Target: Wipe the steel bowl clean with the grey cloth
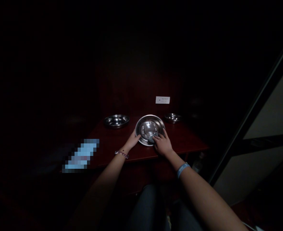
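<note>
A shiny steel bowl (146, 119) is tilted towards me above the dark red table (136, 155). My left hand (132, 140) grips its left rim, thumb on the inner side and the other fingers hidden behind. Inside the bowl, at its lower right, my right hand (164, 144) presses a small grey scrubbing pad (152, 139) against the metal. The pad's exact material is too dim to make out. Bright dots of reflected light ring the bowl's base.
Another steel bowl (116, 121) stands at the back left of the table, and a smaller one (172, 118) at the back right. A white socket panel (162, 100) is on the wall. A blurred-out bluish patch (81, 156) lies left. Below right is a bottle (198, 164).
</note>
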Tool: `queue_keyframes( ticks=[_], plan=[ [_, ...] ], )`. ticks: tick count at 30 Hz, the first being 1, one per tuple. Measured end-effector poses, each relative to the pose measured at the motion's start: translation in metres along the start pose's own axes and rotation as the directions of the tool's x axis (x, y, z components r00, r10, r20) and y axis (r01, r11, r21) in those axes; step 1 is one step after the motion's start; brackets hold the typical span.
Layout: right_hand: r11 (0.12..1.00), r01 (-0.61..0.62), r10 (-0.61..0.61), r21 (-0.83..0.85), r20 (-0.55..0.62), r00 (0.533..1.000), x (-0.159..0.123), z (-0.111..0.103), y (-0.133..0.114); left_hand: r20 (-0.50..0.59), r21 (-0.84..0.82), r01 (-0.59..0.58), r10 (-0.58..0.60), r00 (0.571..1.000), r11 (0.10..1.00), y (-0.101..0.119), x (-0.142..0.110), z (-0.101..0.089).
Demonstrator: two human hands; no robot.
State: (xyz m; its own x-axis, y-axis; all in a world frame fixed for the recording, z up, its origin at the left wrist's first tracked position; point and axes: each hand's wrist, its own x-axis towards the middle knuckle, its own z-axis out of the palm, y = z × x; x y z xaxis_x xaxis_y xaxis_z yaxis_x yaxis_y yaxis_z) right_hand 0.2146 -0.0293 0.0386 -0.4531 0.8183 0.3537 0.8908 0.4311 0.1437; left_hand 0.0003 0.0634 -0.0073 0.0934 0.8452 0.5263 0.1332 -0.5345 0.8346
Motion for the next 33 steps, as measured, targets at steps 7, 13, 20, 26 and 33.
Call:
queue_keyframes(
  ticks=[7, 13, 20, 26, 33],
  plan=[
    [0.997, -0.064, 0.064, -0.038, 0.002, 0.998, 0.001, -0.001, -0.001, 0.021, 0.009, -0.005, 0.005, 1.000, 1.000, -0.002, 0.001, 0.000],
    [0.998, -0.060, 0.060, -0.006, 0.047, 0.997, 0.001, 0.002, -0.008, 0.020, 0.027, -0.020, 0.020, 1.000, 0.999, -0.006, 0.001, -0.001],
    [0.997, -0.069, 0.067, 0.023, 0.082, 0.994, 0.000, 0.006, -0.019, 0.044, 0.062, -0.047, 0.045, 0.998, 0.997, -0.003, 0.000, -0.001],
    [0.996, -0.090, 0.089, 0.008, 0.115, 0.989, 0.001, 0.010, -0.026, 0.088, 0.068, -0.042, 0.036, 0.995, 0.997, 0.005, -0.004, 0.003],
    [0.981, -0.179, 0.171, 0.070, 0.104, 0.980, 0.000, 0.010, -0.041, 0.144, 0.068, 0.042, -0.051, 0.988, 0.997, 0.028, -0.015, 0.006]
  ],
)
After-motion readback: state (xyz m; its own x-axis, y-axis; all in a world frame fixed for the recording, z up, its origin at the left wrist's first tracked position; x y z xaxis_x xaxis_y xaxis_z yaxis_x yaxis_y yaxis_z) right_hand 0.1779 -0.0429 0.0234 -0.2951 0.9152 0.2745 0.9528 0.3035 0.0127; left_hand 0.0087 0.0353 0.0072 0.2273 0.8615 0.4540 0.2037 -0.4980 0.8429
